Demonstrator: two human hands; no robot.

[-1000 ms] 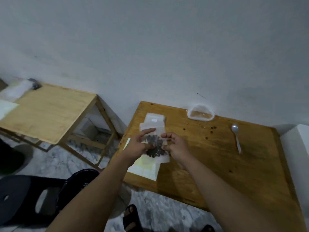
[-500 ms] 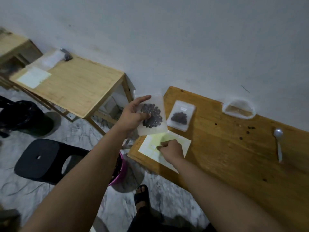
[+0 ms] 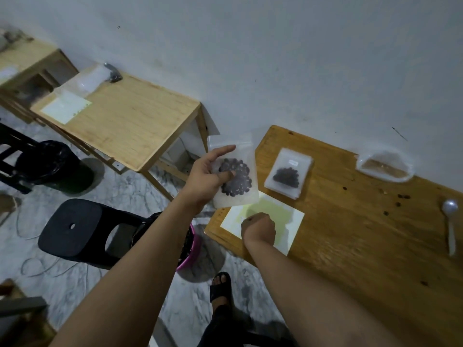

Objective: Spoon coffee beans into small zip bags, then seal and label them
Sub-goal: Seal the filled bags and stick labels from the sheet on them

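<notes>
On the table (image 3: 350,246), a filled bag (image 3: 288,172) lies behind the label sheet (image 3: 288,216), spoon (image 3: 449,221) at right.

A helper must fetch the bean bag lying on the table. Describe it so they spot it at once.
Start at the darker wooden table against the wall. Near its left end, beyond the pale label sheet, lies a small clear zip bag of dark beans. Unlike the other bean bag, held in the left hand, it rests flat.
</notes>
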